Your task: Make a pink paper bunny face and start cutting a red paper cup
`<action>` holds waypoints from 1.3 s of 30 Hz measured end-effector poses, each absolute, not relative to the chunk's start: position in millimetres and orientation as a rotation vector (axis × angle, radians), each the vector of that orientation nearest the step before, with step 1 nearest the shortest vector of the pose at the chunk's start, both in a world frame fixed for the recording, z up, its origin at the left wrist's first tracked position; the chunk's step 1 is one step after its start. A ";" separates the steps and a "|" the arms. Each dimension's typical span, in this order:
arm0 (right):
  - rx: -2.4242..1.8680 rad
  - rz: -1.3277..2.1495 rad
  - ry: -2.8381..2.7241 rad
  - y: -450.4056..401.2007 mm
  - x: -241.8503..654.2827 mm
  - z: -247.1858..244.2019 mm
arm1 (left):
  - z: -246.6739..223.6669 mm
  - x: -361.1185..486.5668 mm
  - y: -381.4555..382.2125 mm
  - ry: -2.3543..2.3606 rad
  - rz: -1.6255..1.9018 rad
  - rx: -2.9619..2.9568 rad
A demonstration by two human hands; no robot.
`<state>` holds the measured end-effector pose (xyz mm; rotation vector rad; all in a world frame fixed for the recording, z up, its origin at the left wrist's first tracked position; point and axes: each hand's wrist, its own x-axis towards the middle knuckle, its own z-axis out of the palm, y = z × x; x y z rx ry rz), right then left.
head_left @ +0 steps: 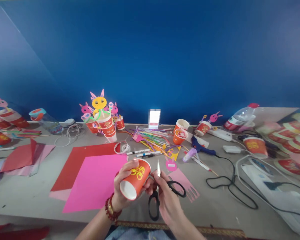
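Note:
My left hand [125, 178] is wrapped around a red paper cup [137, 175] with yellow lettering, tilted so its open white mouth faces down and toward me. In my right hand [167, 198] is a pair of scissors [158, 169] with black handles, its blades spread apart. One blade points up; the other lies against the cup's side, and whether it pierces the cup I cannot tell. Beneath my hands lie pink sheets [96, 180] and a red sheet [75, 163]. A pink cut-out piece [191, 188] with a fringed edge is to the right of the scissors.
Pipe cleaners [153, 138] and markers [141, 151] lie beyond my hands. Decorated cups [105, 123] stand at the back left. A blue glue gun [201, 146] trails a black cord [232, 183] on the right, near a power strip [267, 193] and a large bottle [240, 116].

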<state>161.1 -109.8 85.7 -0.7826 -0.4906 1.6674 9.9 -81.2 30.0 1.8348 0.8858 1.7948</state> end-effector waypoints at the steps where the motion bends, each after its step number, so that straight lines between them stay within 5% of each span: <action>1: -0.779 1.633 -0.531 -109.7 161.1 87.1 | 34.1 10.5 -80.8 0.813 1.820 1.859; 13: -0.925 1.397 -1.160 -108.2 183.1 75.1 | 55.8 10.2 -81.4 0.850 1.553 1.629; 21: -1.094 1.256 -1.690 -105.4 202.9 108.6 | 66.2 8.4 -80.1 0.984 1.332 1.359; 31: -0.915 0.818 -2.127 -98.5 210.1 114.6 | 78.5 7.8 -71.9 1.045 1.181 1.377; 39: -0.777 0.844 -2.177 -94.2 213.4 117.3 | 73.9 7.1 -71.6 1.096 1.140 1.389</action>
